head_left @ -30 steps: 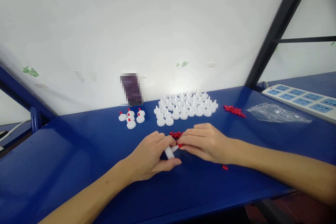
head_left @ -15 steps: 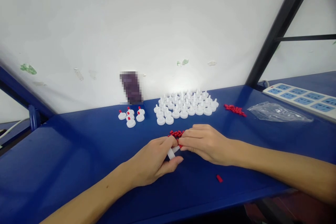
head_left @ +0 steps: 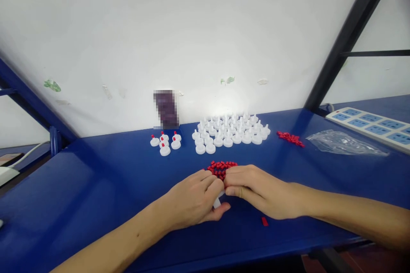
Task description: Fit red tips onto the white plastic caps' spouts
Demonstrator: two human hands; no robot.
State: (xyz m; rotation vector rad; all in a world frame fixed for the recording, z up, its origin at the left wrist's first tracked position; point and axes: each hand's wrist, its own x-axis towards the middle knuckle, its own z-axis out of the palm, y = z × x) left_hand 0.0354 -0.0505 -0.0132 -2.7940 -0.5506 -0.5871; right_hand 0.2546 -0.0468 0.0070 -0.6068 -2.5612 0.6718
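Note:
My left hand (head_left: 197, 198) is closed around a white nozzle cap (head_left: 217, 203), its round base showing between thumb and fingers. At the nozzle's tip, my right hand (head_left: 264, 192) pinches a small red tip cap, now mostly hidden by the fingers. The two hands touch or nearly touch. Just beyond them lies a pile of red tip caps (head_left: 221, 165), partly covered by my fingers. One loose red tip cap (head_left: 264, 221) lies on the near side of my right hand.
Many bare white nozzle caps (head_left: 227, 141) stand upright toward the wall. Left of them are several with red tips (head_left: 165, 150), near a pixelated dark rectangle (head_left: 167, 108). More red tip caps (head_left: 291, 138), a clear plastic bag (head_left: 346, 143) and a power strip (head_left: 368, 126) lie right on the blue table (head_left: 105, 187).
Both hands have shifted slightly nearer to me, still together on the nozzle cap. My right thumb now shows at the nozzle, and more of the red pile is visible. The camera view has shifted slightly.

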